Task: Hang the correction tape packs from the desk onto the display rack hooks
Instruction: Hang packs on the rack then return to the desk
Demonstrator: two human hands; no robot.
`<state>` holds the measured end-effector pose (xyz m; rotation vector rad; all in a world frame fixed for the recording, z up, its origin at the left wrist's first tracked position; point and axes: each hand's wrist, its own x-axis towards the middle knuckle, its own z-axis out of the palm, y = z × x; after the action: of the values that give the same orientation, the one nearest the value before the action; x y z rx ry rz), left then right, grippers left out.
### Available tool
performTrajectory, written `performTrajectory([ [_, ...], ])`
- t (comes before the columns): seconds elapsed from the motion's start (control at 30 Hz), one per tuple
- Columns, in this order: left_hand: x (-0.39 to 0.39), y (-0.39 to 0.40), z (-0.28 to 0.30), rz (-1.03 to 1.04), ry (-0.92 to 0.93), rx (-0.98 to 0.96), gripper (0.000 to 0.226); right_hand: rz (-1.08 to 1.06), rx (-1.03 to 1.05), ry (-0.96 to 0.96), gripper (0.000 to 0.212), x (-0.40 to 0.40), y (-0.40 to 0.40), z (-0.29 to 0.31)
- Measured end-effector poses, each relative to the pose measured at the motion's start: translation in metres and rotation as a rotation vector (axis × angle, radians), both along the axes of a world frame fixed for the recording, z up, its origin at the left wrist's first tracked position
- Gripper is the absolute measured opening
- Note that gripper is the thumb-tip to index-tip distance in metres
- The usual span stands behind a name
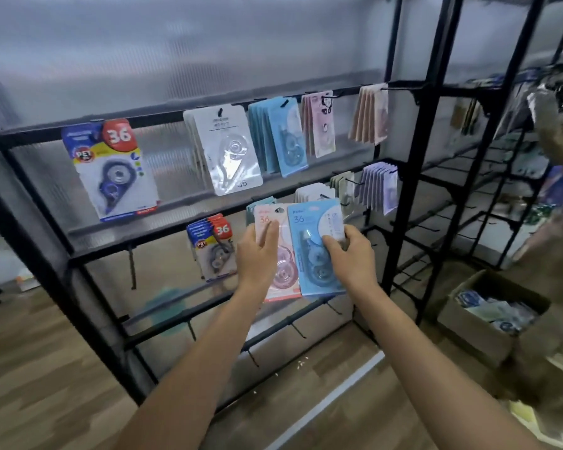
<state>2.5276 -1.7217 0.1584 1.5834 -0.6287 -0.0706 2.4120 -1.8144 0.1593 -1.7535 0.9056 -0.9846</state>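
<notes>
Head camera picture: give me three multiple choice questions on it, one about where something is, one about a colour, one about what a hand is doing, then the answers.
1. Where does the single dark blue and yellow card pack with the red 36 badge hang?
A. top rail, left end
B. bottom rail, right end
C. in the box

2. What colour is the card pack in the right hand?
A. green
B. light blue
C. black

3. What is the left hand doing?
A. hanging idle
B. gripping a rail
C. holding a pink card pack

Answers:
1 A: the dark blue and yellow pack hangs alone at the left of the top black rail.
2 B: the right hand grips a light blue pack.
3 C: the left hand holds the pink pack, fingers laid across its front.
</notes>
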Motion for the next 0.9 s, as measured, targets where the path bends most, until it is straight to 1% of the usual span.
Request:
performTrajectory([
  [0.2,-0.002,-0.069,0.011,0.105,0.023,-0.047,0.017,0.131,-0.045,-0.022,0.015,0.007,-0.083,0.018],
  [0.3,0.007,-0.086,0.017,0.168,0.002,-0.052,0.019,0.186,-0.061,-0.049,0.005,0.022,-0.105,0.023],
  [0.47,0.029,-0.112,0.035,0.231,-0.019,-0.124,0.019,0.252,-0.086,-0.121,0.007,0.055,-0.135,0.044],
  [0.67,0.06,-0.141,0.069,0.259,-0.139,-0.209,0.022,0.292,-0.11,-0.201,0.009,0.088,-0.165,0.083],
  [0.8,0.075,-0.148,0.078,0.317,-0.211,-0.2,0.027,0.338,-0.051,-0.252,0.012,0.109,-0.173,0.098],
  [0.9,0.081,-0.148,0.078,0.377,-0.264,-0.181,0.028,0.401,-0.018,-0.301,0.009,0.127,-0.174,0.106],
])
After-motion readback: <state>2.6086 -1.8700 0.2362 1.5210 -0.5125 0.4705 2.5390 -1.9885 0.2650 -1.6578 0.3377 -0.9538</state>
